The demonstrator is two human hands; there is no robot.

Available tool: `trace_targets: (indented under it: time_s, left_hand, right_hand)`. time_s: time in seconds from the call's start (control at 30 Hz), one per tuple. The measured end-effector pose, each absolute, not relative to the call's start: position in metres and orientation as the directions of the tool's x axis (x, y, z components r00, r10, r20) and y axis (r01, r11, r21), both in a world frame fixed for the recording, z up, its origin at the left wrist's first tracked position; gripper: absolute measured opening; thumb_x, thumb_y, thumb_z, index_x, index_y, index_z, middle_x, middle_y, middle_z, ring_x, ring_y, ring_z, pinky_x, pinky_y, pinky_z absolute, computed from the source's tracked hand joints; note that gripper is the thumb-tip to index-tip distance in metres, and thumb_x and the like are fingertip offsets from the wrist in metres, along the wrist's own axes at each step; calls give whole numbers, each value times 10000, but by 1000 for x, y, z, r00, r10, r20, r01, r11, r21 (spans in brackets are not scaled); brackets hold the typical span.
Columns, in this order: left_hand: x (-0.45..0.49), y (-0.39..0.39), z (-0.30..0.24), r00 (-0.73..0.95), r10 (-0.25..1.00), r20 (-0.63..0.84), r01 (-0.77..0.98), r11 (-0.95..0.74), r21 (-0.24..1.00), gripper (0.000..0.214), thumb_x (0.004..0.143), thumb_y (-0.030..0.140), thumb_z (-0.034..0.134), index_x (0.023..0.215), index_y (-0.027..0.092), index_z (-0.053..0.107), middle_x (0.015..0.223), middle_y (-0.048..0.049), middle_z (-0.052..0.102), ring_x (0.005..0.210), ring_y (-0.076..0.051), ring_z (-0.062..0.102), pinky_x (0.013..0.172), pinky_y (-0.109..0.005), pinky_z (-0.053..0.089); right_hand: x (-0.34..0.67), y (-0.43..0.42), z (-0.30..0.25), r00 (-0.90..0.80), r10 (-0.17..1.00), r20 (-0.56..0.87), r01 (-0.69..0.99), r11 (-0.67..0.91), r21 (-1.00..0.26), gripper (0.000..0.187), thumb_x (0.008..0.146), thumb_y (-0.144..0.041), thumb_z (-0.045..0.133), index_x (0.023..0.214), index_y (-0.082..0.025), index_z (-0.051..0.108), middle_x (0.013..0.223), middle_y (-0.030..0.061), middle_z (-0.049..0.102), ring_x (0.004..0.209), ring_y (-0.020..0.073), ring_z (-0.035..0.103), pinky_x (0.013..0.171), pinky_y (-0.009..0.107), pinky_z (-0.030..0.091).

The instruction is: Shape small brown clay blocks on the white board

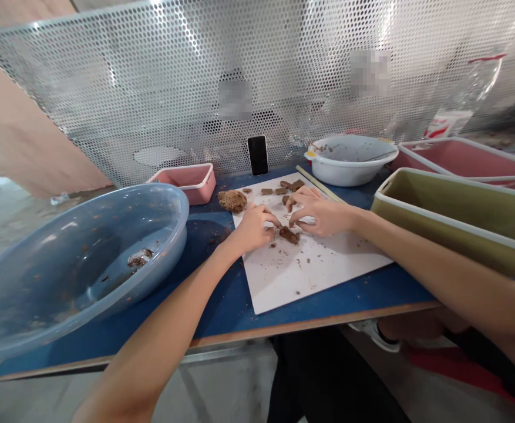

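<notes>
A lumpy piece of brown clay (289,235) lies on a white board (279,288). At its upper end the fingertips of both hands come close together. My left hand (253,228) is curled, its thumb and forefinger closing at the clay's left side. From the right, my right hand (319,214) bends its fingers down to the same piece; what sits between the tips is partly hidden. Behind the hands, several small flattened clay pieces (280,191) lie along the board's far side. A big rough clay lump (232,201) rests at the board's left corner. Crumbs are scattered over the board.
On the blue table stand a large blue basin (169,258), a small pink box (201,183), a white basin (340,173), a green planter (416,205) and a pink planter (468,148). A phone (258,155) leans against the perforated metal screen (160,88). A stick (319,183) lies behind the board.
</notes>
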State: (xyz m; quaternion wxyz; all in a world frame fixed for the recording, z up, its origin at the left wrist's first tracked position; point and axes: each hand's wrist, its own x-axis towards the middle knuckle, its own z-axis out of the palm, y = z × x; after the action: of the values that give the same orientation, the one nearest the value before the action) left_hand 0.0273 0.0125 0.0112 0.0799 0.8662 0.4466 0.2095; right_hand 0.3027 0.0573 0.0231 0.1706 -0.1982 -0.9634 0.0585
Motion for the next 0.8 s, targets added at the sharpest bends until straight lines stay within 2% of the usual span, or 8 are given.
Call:
trace_targets:
  time_s: [0.33, 0.8]
  left_hand:
    - [28, 14, 11, 536, 797, 279, 725, -604, 331, 358, 885, 28, 694, 1064, 230, 930, 1115, -113, 718, 1099, -314, 635, 1122, -521, 524]
    - [26, 18, 9, 545, 794, 269, 716, -608, 344, 406, 830, -3, 668, 1035, 237, 925, 1124, -106, 716, 1094, -312, 636, 1117, -522, 537]
  right_hand:
    - [301, 55, 23, -869, 401, 289, 370, 916, -157, 256, 1047, -293, 639, 1016, -308, 893, 1351, 134, 672, 1299, 397, 532, 1115, 655, 454]
    - [301, 53, 24, -876, 396, 276, 378, 918, -119, 290, 1052, -284, 616, 1051, -324, 903, 1385, 136, 672, 1335, 390, 527, 1113, 651, 467]
